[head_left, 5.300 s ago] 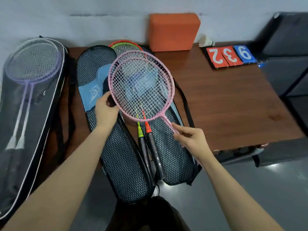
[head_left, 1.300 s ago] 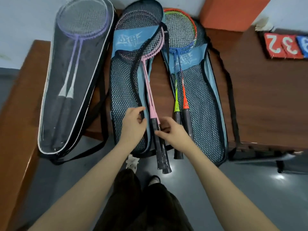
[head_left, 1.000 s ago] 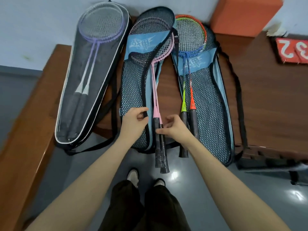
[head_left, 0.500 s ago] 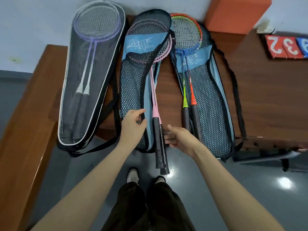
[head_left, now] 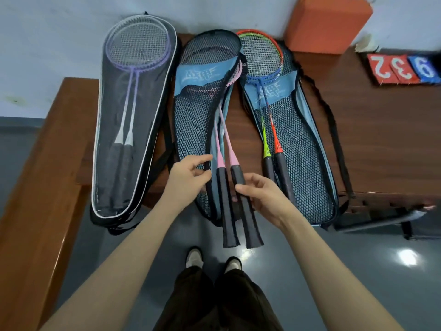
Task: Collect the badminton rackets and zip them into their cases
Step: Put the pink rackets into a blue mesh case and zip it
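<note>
Trouble from here would most likely come at the open mouth of the middle mesh case [head_left: 198,130], which serves as the landmark: the two pink rackets [head_left: 224,139] lie with their heads inside it, but their black wrapped grips hang out past its lower end and over the edge of the wooden table [head_left: 381,139], so a careless push could tip them out toward the floor, and strings or a frame could snag in the open netting or foul the zip if the flap is closed too soon. The left hand [head_left: 188,180] pinches the black-bound edge of that case's flap between thumb and fingers, drawn narrow. The right hand [head_left: 260,194] curls loosely about the right-hand grip, thumb laid on it; how firmly, I cannot tell. To the left of the middle case lies a smooth dark case with a clear front and white piping [head_left: 133,120], two purple rackets showing through, apparently closed. To its right lies a second mesh case [head_left: 300,144], open, with an orange and a green racket on its honeycomb netting and pale blue cloth panel. Shafts are thin and rigid, heads oval, straps limp black webbing.
</note>
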`<action>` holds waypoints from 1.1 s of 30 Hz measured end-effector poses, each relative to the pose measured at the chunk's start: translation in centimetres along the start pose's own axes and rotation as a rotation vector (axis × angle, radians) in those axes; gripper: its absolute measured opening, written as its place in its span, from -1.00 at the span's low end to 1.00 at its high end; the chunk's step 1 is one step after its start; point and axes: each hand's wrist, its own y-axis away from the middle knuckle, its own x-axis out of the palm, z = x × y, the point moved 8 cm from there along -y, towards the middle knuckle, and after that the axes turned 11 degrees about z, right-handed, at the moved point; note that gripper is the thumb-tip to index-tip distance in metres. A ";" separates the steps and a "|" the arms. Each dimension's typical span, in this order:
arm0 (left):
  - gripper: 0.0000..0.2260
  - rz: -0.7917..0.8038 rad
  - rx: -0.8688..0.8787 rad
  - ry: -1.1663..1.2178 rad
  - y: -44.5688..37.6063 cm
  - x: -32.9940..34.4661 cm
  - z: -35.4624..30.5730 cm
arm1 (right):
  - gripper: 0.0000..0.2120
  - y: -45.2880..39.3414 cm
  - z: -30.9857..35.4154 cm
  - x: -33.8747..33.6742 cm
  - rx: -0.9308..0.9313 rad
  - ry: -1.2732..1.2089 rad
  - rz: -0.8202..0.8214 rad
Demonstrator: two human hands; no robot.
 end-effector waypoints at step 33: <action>-0.70 -0.101 -0.129 0.326 1.8 1.6 1.3 | -0.75 -1.3 -3.3 -1.3 0.233 0.600 -0.190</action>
